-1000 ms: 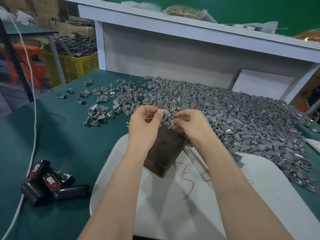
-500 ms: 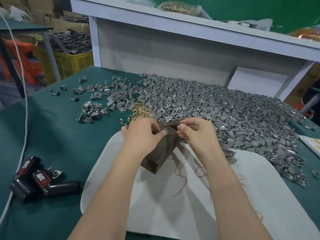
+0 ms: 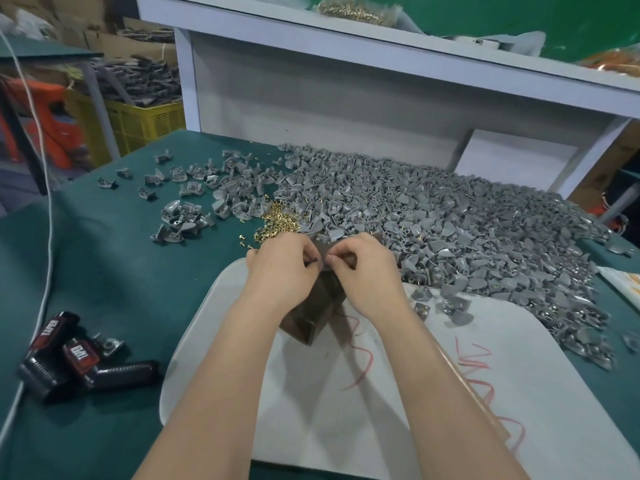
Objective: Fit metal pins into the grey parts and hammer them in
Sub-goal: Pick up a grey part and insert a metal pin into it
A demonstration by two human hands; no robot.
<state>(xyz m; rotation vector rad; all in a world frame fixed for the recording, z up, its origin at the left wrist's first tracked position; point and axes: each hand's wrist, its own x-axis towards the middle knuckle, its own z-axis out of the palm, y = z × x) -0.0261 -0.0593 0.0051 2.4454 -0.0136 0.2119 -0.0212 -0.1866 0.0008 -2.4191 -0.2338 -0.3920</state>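
Left hand (image 3: 280, 271): fingers curled, thumb and forefinger pinching a small grey part (image 3: 322, 262) that is mostly hidden by the fingertips. Right hand (image 3: 367, 275): fingers curled, thumb and forefinger pressed together at the same spot and touching the left fingertips; what it holds is too small to tell. The 2 hands meet over the top of a dark brown block (image 3: 304, 322), which stands tilted on a white board (image 3: 381, 410) marked with red scribbles (image 3: 360, 362). The board lies on a green surface (image 3: 114, 278). Small pile of brass pins (image 3: 277, 223): on the surface just beyond the left hand, at the edge of the heap. Heap of grey parts (image 3: 450, 220): wide, covering the far right of the surface and spilling onto the board's right corner. Scattered grey parts (image 3: 194, 192): loose, on the far left of the surface, apart from the heap. 2 black tools with red labels (image 3: 69, 362): lying together at the near left, well apart from the hands. White cable (image 3: 46, 237): running down the left edge past the tools. White shelf (image 3: 381, 53): behind the surface, carrying a clear bag of brass pins (image 3: 349, 10). Yellow crate (image 3: 145, 123): on the floor at far left.
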